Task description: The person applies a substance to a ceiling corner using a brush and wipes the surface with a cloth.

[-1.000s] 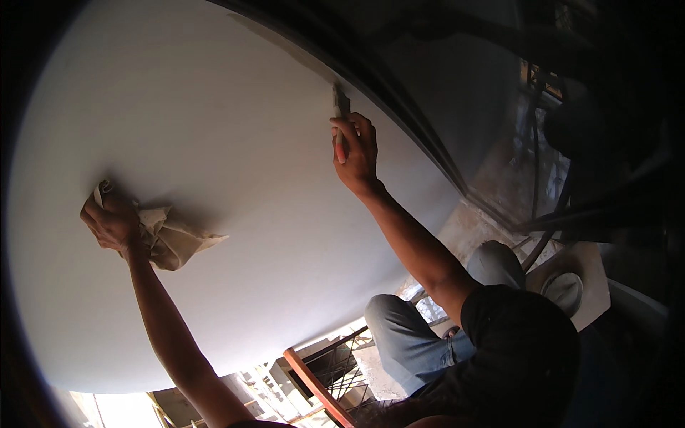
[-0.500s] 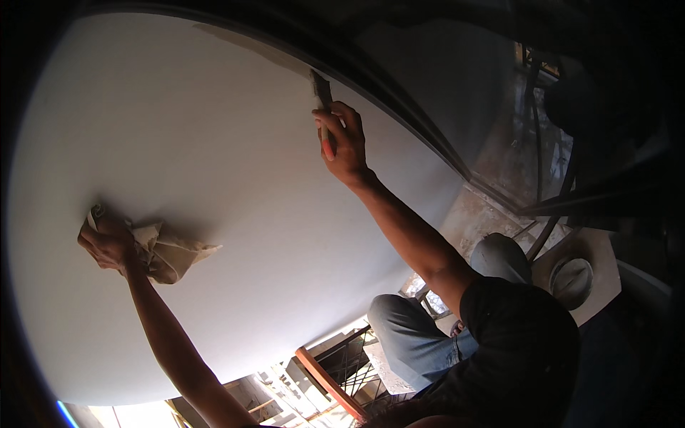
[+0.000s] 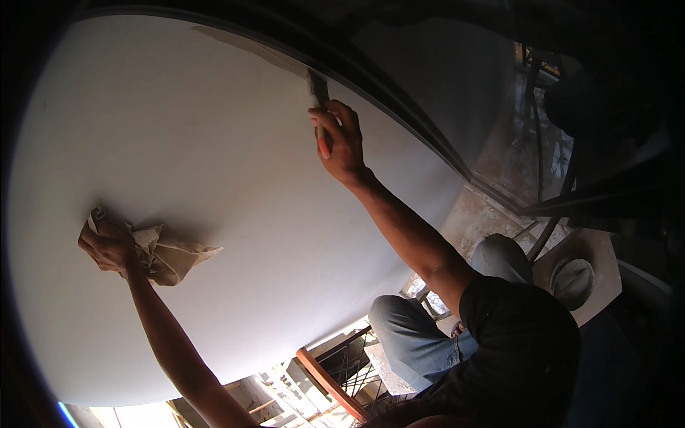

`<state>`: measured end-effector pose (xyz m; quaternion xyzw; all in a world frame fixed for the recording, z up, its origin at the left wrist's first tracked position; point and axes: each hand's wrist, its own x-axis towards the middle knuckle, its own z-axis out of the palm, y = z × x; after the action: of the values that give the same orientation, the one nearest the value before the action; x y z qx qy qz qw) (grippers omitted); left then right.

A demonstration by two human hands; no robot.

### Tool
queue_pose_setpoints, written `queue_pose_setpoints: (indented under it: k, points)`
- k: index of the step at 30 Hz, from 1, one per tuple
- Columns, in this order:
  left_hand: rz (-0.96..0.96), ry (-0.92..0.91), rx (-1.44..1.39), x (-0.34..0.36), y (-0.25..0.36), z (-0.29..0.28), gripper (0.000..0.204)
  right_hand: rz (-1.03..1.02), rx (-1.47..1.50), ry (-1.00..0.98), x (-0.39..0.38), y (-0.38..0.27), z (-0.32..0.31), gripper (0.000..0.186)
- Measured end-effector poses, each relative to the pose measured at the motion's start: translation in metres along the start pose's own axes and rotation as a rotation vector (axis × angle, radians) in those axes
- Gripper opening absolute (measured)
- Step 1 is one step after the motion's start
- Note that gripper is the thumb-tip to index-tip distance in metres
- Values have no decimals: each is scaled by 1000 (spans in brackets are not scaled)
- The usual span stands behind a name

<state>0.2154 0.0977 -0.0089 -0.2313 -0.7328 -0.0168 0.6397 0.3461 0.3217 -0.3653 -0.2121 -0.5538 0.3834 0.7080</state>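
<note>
My left hand [image 3: 107, 244] is closed on a crumpled beige cloth [image 3: 171, 258] and rests against the broad white wall [image 3: 235, 178]. Higher up, my right hand [image 3: 342, 143] grips a paintbrush [image 3: 317, 91] by its pale, red-ended handle. Its dark bristles touch the wall just beside a dark frame edge [image 3: 385, 100]. A grey-brown painted strip [image 3: 250, 47] runs along that edge, to the left of the brush. Some of the handle is hidden behind my fingers.
At the right, a round container [image 3: 572, 283] with greyish contents stands on a pale board [image 3: 604, 285]. My bent knees in jeans are near it. An orange-brown handrail [image 3: 332, 384] over dark metal bars lies at the bottom. Dark glass [image 3: 442, 78] lies beyond the frame.
My right hand and the brush have shifted slightly left and up along the frame edge. The left hand and the cloth stay almost in place.
</note>
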Motion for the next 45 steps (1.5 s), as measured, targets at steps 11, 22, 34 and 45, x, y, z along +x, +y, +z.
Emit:
queue_pose_setpoints:
  k: [11,22,34,45]
  points:
    - [37,25,12,0,-1,0,38,8,-32,10,7,-3,0,58]
    - [5,-10,23,0,1,-3,40,-6,-41,11,10,-8,1,53]
    - [16,12,-12,1,-1,0,39,1,-33,-25,8,-2,-1,49]
    - [28,26,-10,1,-2,0,39,19,-44,-5,7,-2,1,48]
